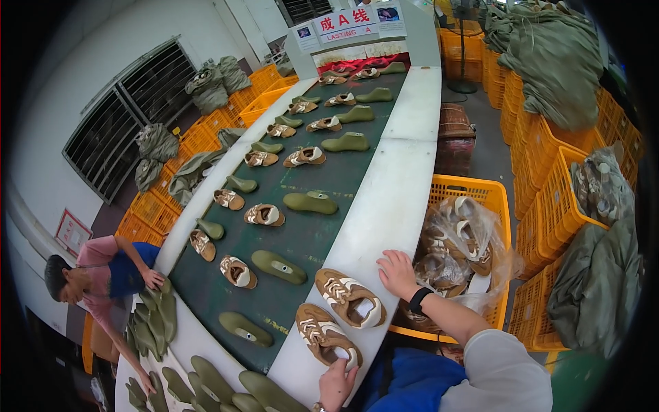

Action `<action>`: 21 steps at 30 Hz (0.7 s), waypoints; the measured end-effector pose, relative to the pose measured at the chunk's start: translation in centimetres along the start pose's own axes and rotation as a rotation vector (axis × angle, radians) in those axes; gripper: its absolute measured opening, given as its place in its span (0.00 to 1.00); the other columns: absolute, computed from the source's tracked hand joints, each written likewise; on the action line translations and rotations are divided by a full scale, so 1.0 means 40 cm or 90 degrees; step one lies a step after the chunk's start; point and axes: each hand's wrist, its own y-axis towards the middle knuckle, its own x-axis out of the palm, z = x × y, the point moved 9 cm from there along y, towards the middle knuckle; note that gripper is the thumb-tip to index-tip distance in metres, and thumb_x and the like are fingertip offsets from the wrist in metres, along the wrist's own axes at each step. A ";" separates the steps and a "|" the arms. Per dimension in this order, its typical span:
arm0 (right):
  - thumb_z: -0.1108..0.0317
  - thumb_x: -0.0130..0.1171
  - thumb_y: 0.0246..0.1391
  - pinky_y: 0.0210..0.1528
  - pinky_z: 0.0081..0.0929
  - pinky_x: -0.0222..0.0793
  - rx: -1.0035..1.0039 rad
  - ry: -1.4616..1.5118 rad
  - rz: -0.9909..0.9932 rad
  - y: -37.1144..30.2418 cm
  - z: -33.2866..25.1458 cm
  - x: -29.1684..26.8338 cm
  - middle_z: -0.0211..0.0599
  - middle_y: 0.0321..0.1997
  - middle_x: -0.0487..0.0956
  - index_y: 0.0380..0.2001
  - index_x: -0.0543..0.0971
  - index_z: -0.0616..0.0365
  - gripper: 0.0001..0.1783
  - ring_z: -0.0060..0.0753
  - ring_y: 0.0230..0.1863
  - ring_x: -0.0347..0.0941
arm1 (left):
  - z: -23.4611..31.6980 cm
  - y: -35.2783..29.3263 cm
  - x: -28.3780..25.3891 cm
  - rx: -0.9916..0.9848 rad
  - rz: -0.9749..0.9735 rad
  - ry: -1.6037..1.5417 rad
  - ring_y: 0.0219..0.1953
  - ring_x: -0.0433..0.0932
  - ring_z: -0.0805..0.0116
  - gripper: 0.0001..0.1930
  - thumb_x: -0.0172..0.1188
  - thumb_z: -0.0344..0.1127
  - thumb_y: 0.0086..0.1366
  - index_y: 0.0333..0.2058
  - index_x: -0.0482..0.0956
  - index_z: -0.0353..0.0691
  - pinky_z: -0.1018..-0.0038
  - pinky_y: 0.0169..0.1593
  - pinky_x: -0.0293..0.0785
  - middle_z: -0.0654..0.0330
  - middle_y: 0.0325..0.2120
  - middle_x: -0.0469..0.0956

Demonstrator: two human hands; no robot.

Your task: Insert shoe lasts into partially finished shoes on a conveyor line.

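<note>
Two brown shoes with cream stripes and laces lie side by side on the white ledge (374, 206) of a conveyor: a nearer shoe (322, 329) and a farther shoe (343, 292). My left hand (336, 384) is closed at the heel of the nearer shoe, fingers at its opening rim. My right hand (398, 273), a black band at the wrist, rests on the ledge beside the farther shoe with its fingers apart and nothing in them. On the dark green belt (302, 254) stand rows of similar shoes, such as one shoe (238, 272), alternating with green shoe lasts (278, 266).
Below my right arm stands a yellow crate (504, 233) of bagged shoes (446, 240). Green lasts (206, 384) crowd the near end table, where a co-worker (103, 275) touches several. Stacked yellow crates (549, 185) line the right aisle, some under green cloths (549, 55).
</note>
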 end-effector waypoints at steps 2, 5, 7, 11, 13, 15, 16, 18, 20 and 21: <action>0.67 0.57 0.42 0.56 0.41 0.55 0.007 0.003 -0.002 0.006 0.016 -0.007 0.41 0.46 0.70 0.35 0.75 0.54 0.13 0.43 0.51 0.63 | -0.005 -0.022 -0.033 0.004 -0.042 0.027 0.24 0.74 0.47 0.10 0.59 0.33 0.55 0.35 0.71 0.39 0.60 0.27 0.68 0.46 0.21 0.73; 0.67 0.57 0.42 0.56 0.41 0.55 0.001 0.014 -0.020 0.015 0.002 -0.003 0.42 0.47 0.70 0.35 0.75 0.55 0.13 0.43 0.52 0.63 | 0.019 -0.055 -0.185 -0.065 -0.071 0.042 0.26 0.75 0.47 0.12 0.59 0.33 0.56 0.39 0.72 0.38 0.61 0.27 0.69 0.45 0.22 0.75; 0.67 0.57 0.42 0.56 0.41 0.55 -0.004 0.013 -0.024 0.019 -0.002 0.012 0.42 0.47 0.70 0.35 0.75 0.55 0.13 0.44 0.52 0.63 | -0.006 -0.074 -0.323 -0.133 0.001 0.029 0.24 0.75 0.53 0.14 0.60 0.35 0.56 0.41 0.73 0.38 0.66 0.29 0.70 0.47 0.22 0.74; 0.69 0.58 0.39 0.54 0.42 0.57 -0.016 0.012 -0.033 0.034 -0.011 0.019 0.43 0.47 0.70 0.36 0.75 0.54 0.15 0.46 0.52 0.62 | -0.163 -0.040 -0.557 -0.178 0.144 0.129 0.26 0.77 0.56 0.16 0.61 0.27 0.50 0.40 0.72 0.35 0.68 0.30 0.71 0.48 0.25 0.75; 0.70 0.58 0.39 0.54 0.43 0.57 -0.003 -0.003 -0.038 0.029 0.018 0.011 0.44 0.48 0.70 0.36 0.75 0.55 0.16 0.47 0.52 0.62 | -0.282 0.017 -0.637 -0.148 0.208 0.262 0.28 0.75 0.48 0.15 0.60 0.27 0.50 0.39 0.71 0.36 0.64 0.32 0.71 0.46 0.28 0.75; 0.71 0.58 0.41 0.54 0.43 0.57 0.006 -0.018 -0.063 0.030 0.015 0.016 0.45 0.49 0.69 0.37 0.74 0.57 0.16 0.49 0.53 0.61 | -0.420 0.067 -0.696 -0.185 0.219 0.327 0.31 0.74 0.43 0.15 0.61 0.32 0.51 0.37 0.70 0.35 0.60 0.33 0.69 0.43 0.26 0.74; 0.71 0.58 0.40 0.55 0.43 0.56 -0.006 0.002 -0.064 0.031 -0.009 0.031 0.45 0.49 0.68 0.37 0.74 0.57 0.16 0.49 0.53 0.61 | -0.506 0.052 -0.727 -0.171 0.239 0.363 0.32 0.73 0.42 0.14 0.62 0.33 0.51 0.35 0.70 0.35 0.59 0.34 0.69 0.43 0.26 0.75; 0.72 0.57 0.41 0.56 0.43 0.55 -0.003 -0.003 -0.077 0.024 -0.007 0.054 0.45 0.49 0.68 0.38 0.73 0.56 0.16 0.50 0.53 0.61 | -0.620 0.097 -0.733 -0.235 0.243 0.368 0.33 0.74 0.44 0.15 0.63 0.35 0.50 0.32 0.69 0.36 0.58 0.35 0.69 0.45 0.27 0.75; 0.72 0.56 0.43 0.57 0.43 0.53 0.018 -0.007 -0.095 0.023 -0.005 0.051 0.45 0.51 0.68 0.39 0.73 0.56 0.16 0.49 0.55 0.60 | -0.705 0.140 -0.719 -0.248 0.246 0.398 0.34 0.74 0.46 0.14 0.64 0.35 0.49 0.31 0.70 0.37 0.57 0.37 0.70 0.47 0.28 0.76; 0.72 0.56 0.43 0.58 0.43 0.53 0.017 -0.005 -0.095 0.023 -0.006 0.046 0.44 0.51 0.67 0.39 0.73 0.56 0.15 0.49 0.55 0.59 | -0.748 0.163 -0.708 -0.246 0.254 0.395 0.34 0.74 0.46 0.14 0.64 0.35 0.49 0.31 0.70 0.37 0.57 0.37 0.70 0.47 0.28 0.76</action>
